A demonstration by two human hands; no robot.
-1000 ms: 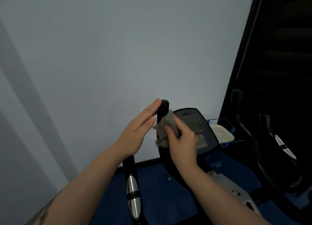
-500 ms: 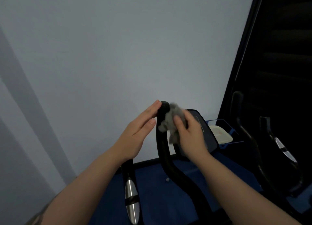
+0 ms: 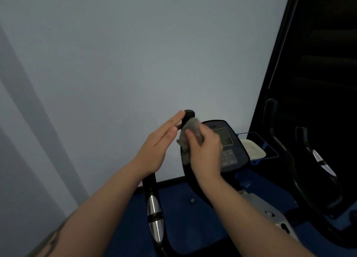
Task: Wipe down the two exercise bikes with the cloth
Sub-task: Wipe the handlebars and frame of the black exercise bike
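Pale wall (image 3: 135, 54) behind; right hand (image 3: 205, 150) grips cloth (image 3: 190, 133) around bike handlebar (image 3: 189, 114), left hand (image 3: 160, 142) flat, fingers straight, touching it.

The right hand (image 3: 205, 150) covers the left part of the console (image 3: 229, 146), whose screen and buttons are too dim to read. The grey cloth (image 3: 190, 137) wraps the handlebar (image 3: 189, 115) below its tip, hiding the bar there. The left hand (image 3: 157, 143) hides the top of the near handlebar (image 3: 153, 208), which runs off the frame at 6 o'clock. At 3 o'clock the second bike (image 3: 316, 160) sinks into darkness, its frame cut by the right edge. Both forearms leave the picture at the bottom.
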